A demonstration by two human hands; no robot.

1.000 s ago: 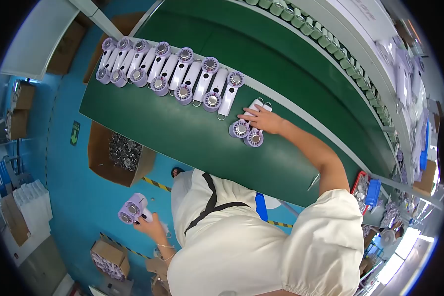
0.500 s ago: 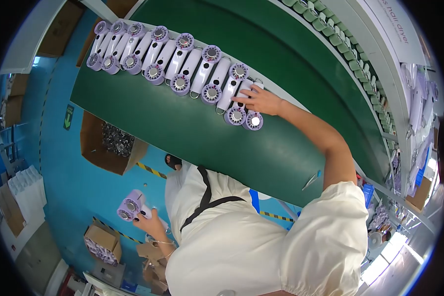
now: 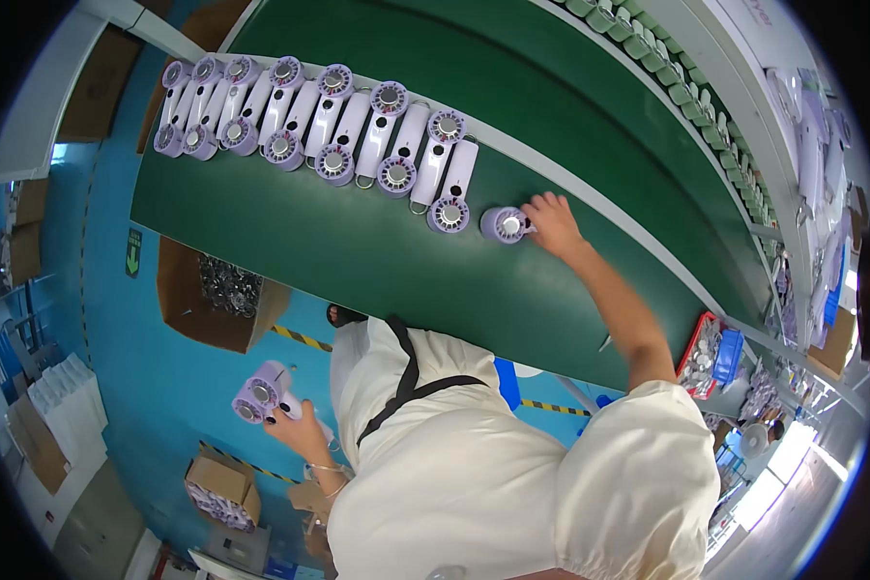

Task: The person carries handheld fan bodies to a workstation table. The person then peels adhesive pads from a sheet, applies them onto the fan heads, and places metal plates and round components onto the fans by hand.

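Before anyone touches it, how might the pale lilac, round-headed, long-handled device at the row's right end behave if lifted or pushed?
The device would probably stay stiff, as its handle looks like hard plastic. That glossy surface may be slippery. Pushed, it might slide or swivel rather than roll, since it lies flat on the green tabletop.

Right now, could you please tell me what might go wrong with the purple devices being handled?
The left hand holds purple devices away from the green table, above the floor, so a loosened grip could drop them. The single device at the right hand might knock the row's end device if moved that way carelessly.
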